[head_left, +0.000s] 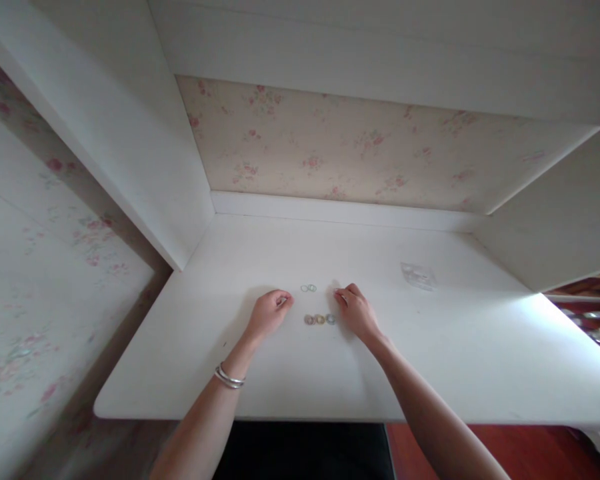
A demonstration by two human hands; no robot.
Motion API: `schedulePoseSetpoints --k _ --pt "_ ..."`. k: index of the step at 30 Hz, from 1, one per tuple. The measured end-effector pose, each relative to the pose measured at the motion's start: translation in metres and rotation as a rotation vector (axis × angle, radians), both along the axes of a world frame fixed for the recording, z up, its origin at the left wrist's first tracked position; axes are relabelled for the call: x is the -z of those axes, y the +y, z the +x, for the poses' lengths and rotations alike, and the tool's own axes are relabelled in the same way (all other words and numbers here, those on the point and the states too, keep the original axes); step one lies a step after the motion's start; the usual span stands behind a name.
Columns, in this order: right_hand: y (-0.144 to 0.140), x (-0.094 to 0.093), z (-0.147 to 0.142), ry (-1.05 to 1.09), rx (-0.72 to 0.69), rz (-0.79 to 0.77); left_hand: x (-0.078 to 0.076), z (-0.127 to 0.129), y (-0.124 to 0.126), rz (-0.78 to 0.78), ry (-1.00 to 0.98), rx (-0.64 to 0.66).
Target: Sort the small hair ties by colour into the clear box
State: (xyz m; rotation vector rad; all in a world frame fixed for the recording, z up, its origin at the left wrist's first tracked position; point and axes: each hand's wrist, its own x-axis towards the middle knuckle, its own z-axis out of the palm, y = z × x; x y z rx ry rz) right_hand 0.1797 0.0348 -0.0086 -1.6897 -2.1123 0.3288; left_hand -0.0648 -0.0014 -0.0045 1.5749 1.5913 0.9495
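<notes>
A group of rings [309, 288] lay on the desk [300, 373] between the left hand [269, 311] and the right hand [356, 312], with a row of three ring clusters [320, 319] nearer. A bag [419, 277] lay right of the right hand, slightly farther back; a wall [320, 150] stood behind.

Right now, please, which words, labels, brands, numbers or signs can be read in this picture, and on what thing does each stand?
None: I can read no text in this view.
Clear plastic bag: too blurred to tell whether it bears print.
Front row of small rings: too small to make out any marking.
</notes>
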Motion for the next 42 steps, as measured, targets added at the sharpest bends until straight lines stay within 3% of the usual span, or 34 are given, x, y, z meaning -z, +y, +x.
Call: schedulePoseSetpoints --k 6,11,18,26,42 --pt "-0.007 -0.005 0.001 0.052 -0.023 0.006 0.000 0.001 0.000 0.013 0.006 -0.005" --pt "-0.032 -0.010 0.006 0.161 -0.073 0.049 0.000 0.001 0.000 0.010 0.034 0.002" --pt "-0.062 -0.012 0.001 0.166 -0.181 -0.023 -0.002 0.002 -0.002 0.025 0.099 0.002" --pt "-0.060 -0.014 -0.001 0.072 -0.179 -0.037 0.000 0.003 -0.002 0.056 0.111 -0.002" --pt "-0.059 -0.006 0.004 0.107 -0.199 -0.014 0.002 0.003 -0.001 0.045 0.064 0.002"
